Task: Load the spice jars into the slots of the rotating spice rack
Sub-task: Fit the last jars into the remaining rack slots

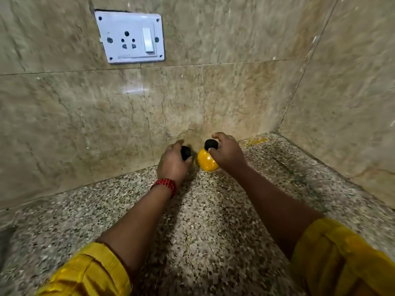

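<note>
Two small spice jars with black caps stand on the granite counter (209, 221) close to the back wall. My left hand (173, 163) is closed around the left jar (186, 152), whose clear body is mostly hidden under my fingers. The right jar (206, 161) holds yellow powder, and my right hand (227, 153) grips its black cap from above. The two jars stand nearly touching. No spice rack is in view.
Beige marble tiles form the back wall and the right side wall (346, 92), meeting in a corner. A white socket plate with a switch (130, 38) sits high on the back wall. A yellow stain (257, 141) marks the counter near the corner.
</note>
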